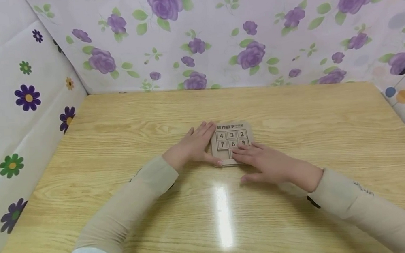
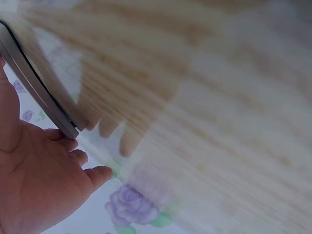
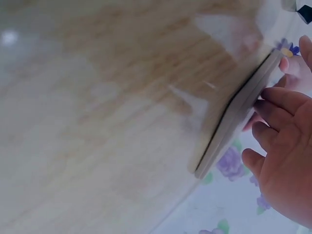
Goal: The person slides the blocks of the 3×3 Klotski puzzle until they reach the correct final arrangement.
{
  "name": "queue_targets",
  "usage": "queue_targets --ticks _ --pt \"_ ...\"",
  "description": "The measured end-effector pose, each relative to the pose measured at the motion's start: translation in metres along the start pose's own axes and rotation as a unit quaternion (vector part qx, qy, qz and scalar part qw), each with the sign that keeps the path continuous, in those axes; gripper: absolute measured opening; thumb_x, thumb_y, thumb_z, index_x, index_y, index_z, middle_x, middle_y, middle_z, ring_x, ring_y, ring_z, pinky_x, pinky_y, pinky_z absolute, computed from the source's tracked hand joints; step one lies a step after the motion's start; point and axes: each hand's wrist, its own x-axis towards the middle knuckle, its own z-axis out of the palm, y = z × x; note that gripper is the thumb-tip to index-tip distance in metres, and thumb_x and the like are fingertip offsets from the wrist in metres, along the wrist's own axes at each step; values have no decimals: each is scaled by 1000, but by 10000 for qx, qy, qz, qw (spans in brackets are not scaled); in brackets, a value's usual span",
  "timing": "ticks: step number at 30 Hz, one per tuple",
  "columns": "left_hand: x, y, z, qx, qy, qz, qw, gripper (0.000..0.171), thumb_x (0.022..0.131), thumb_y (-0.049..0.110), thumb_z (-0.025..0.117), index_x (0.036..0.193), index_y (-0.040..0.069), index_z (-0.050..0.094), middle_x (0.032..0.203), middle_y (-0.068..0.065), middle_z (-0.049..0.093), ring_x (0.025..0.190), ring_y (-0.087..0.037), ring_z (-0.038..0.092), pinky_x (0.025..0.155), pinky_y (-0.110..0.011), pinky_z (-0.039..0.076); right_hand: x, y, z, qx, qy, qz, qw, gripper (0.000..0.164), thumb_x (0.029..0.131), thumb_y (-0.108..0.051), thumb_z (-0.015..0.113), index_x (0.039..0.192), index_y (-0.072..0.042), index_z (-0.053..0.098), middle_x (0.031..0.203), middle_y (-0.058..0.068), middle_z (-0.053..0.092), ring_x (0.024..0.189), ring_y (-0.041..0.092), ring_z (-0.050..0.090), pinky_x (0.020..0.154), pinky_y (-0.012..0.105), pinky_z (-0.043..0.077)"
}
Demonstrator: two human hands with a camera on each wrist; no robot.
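A wooden sliding number puzzle lies flat on the table, with dark characters along its top edge. Its upper row reads 4, 3, 2, and the row below reads 7, 6, 8. The lower left slot shows bare board; a tile beside it is mostly hidden by fingers. My left hand holds the puzzle by its left side, fingers at the upper left corner and thumb near the lower left one. The fingertips of my right hand rest on the lower right tiles, fingers fairly straight. In both wrist views the puzzle's edge appears side-on.
The glossy wood-grain table reflects a bright light strip in front of the puzzle. A flowered cloth hangs along the table's back edge, with patterned cloths at the left and right sides.
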Motion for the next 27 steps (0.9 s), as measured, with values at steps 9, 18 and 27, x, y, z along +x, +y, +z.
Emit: queue_targets --ticks 9,18,27 --pt "-2 1 -3 -131 -19 61 9999 125 69 69 68 153 8 -2 161 -6 -7 147 -23 -9 119 -50 -1 26 -2 -6 -87 72 86 9999 76 92 -51 53 148 -3 31 155 12 27 145 30 21 119 50 16" --pt "0 1 1 -138 -31 66 9999 124 70 69 67 153 9 -1 161 -6 -6 147 -23 -8 119 -50 0 35 1 -3 -152 -121 232 9995 76 92 -50 53 147 -1 31 155 13 27 145 31 19 119 52 15" --pt "0 -1 1 -22 3 40 10000 127 68 72 66 153 8 -2 161 -7 -7 147 -24 -8 119 -50 0 27 -10 2 -359 -162 111 9992 79 91 -54 52 147 -2 31 155 13 26 145 30 20 119 51 15"
